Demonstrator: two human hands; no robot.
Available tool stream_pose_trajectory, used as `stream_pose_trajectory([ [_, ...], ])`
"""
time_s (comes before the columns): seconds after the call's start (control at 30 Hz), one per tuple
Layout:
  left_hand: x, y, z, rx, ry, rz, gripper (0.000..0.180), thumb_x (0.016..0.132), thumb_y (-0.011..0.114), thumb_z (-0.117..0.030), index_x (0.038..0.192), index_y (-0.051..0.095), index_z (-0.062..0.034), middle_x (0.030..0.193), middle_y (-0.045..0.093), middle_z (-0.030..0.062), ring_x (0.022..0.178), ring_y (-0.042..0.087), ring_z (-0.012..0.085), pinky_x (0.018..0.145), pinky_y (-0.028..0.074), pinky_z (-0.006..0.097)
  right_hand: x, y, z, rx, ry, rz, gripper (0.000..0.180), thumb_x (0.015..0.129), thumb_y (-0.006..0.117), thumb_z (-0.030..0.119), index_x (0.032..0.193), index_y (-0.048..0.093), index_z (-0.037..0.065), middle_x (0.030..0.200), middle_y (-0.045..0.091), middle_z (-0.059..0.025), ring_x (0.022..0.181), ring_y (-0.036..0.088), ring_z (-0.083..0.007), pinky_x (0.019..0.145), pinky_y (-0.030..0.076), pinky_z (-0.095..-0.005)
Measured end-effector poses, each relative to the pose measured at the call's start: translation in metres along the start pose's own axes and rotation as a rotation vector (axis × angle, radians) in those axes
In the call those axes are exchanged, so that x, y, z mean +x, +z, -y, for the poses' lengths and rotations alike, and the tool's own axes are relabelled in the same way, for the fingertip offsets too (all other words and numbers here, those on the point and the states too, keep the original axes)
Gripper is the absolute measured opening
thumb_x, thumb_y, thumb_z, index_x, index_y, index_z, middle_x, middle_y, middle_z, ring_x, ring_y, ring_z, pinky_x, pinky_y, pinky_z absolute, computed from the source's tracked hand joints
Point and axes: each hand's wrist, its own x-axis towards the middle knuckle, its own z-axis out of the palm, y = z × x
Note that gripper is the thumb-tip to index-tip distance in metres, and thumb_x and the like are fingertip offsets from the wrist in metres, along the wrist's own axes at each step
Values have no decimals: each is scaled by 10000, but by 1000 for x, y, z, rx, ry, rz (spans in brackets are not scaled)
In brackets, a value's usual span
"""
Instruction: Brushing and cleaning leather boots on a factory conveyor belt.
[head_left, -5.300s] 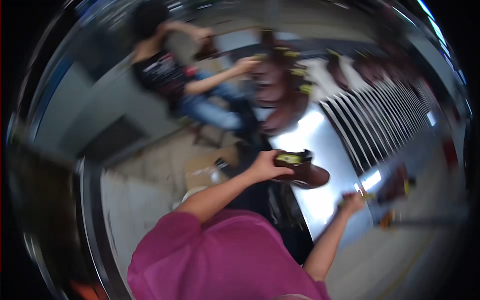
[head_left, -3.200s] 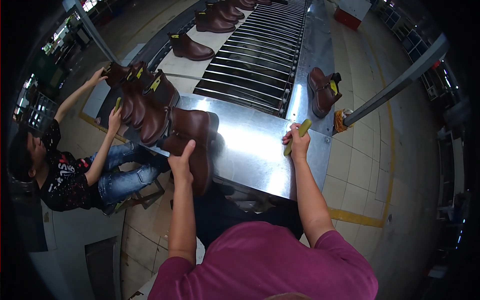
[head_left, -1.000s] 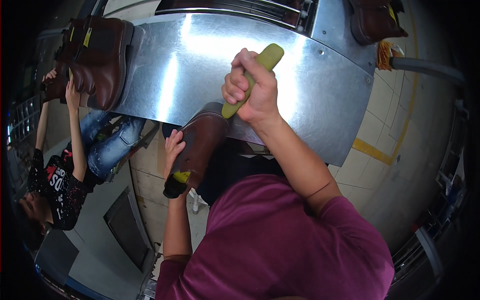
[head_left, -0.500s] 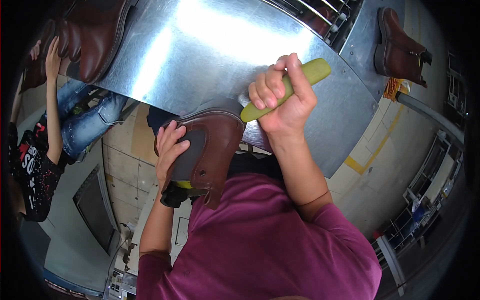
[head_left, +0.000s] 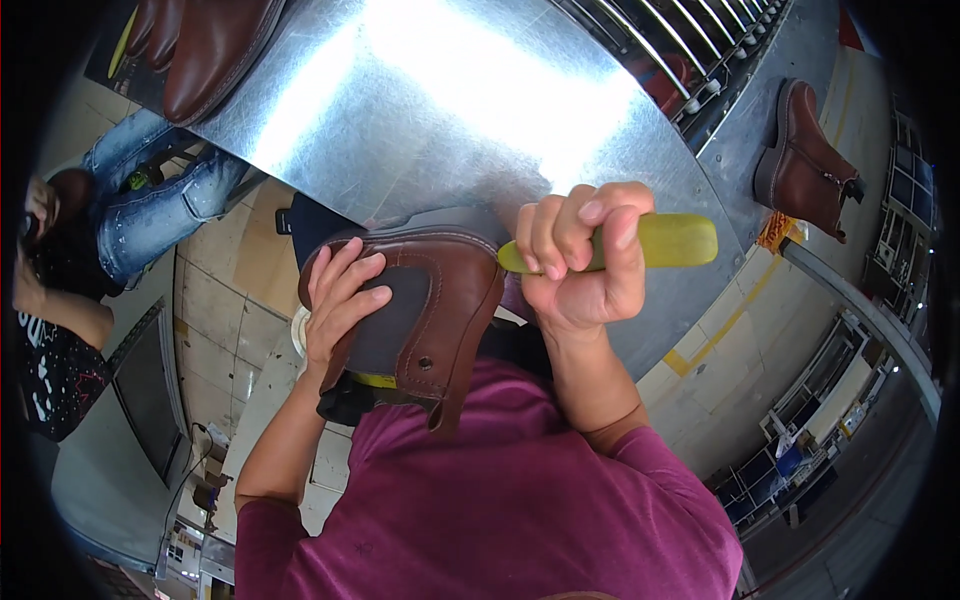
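A brown leather ankle boot [head_left: 455, 305] with a dark elastic side panel rests against the near edge of the metal table, sole toward the table and its opening toward me. My left hand [head_left: 340, 300] grips the boot, fingers spread over its side and panel. In my right hand [head_left: 590, 255] is a long yellow-green bar with rounded ends [head_left: 675, 240], fingers curled around it. The bar's left tip meets or nearly meets the boot's edge just above the sole. Something dark and yellow shows inside the boot's opening.
The shiny metal table [head_left: 430, 120] spreads ahead. More brown boots [head_left: 215, 60] stand at its far left, another boot [head_left: 810, 160] at the right. A rack of metal rods [head_left: 690, 50] lies beyond. At left sits another person in jeans [head_left: 160, 215].
The bar in my right hand has turned from slanting to nearly level, its tip staying by the boot's sole edge. The view has shifted, and the other person has leaned and lowered their arms.
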Motion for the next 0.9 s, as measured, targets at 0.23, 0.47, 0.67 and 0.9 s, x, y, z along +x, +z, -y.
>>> stream_pose_trajectory([
  [0.23,9,-3,6,9,22,10,306,976,630,-177,1278,656,-129,1411,643,163,1397,532,400,1219,258,577,24,11,-3,-278,19,417,272,993,684,247,918,575,9,606,468,-1,463,335,-99,478,284,-294],
  [0.47,22,-8,-12,39,-86,76,683,800,878,-194,1386,561,-42,1485,575,173,1429,494,379,1220,313,534,35,14,-7,-93,221,-155,244,1005,646,223,839,582,56,549,377,32,415,357,-85,408,315,-258],
  [0.67,12,0,-11,56,-93,112,737,804,883,-147,1431,516,-29,1506,541,187,1428,486,395,1195,371,508,8,-23,2,239,235,-324,316,1024,626,287,805,560,70,526,380,30,396,355,-94,409,327,-271],
  [0.9,8,1,-26,41,-165,130,769,787,895,-131,1447,509,-45,1506,539,187,1437,476,392,1200,368,496,2,-24,6,301,229,-385,321,1033,609,310,799,563,95,523,387,28,383,340,-98,399,321,-279],
])
